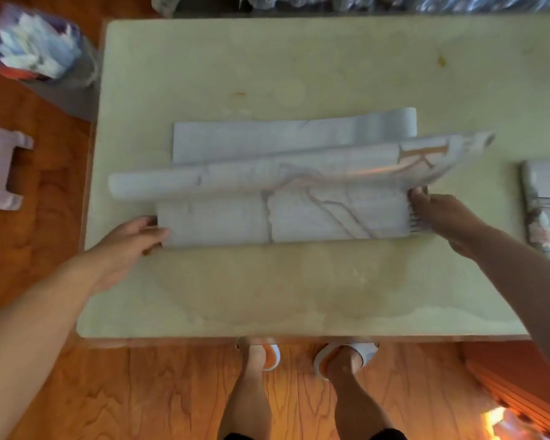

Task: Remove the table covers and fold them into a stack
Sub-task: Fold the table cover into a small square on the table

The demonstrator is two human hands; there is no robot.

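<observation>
The table cover (283, 198) lies in the middle of the table (299, 296), already folded into a long band that runs from 9 o'clock to 3 o'clock. It has a marble print and seems a thin, smooth plastic sheet: light, a little stiff, and springy. The upper layer does not lie flat but stands up in a curve, and at the 9 o'clock end it curls into a loose roll. I judge that it will slide easily on the table and will try to open again if nobody holds it. So the best places to take it are the two short ends, with the fingers pressing all layers together, and a firm stroke along each fold afterwards.

The left hand (131, 239) comes in from 7 o'clock and holds the left end of the band; the thumb lies on top of the sheet and the fingers curl at its edge. The right hand (438, 214) reaches from 4 o'clock, the arm stretched over the table, and its fingers pinch the right end where the raised layer begins. Both wrists are low, near the table surface.

At 3 o'clock, well apart from the band, lies a folded cover (545, 204), which seems to be the start of the stack.
</observation>
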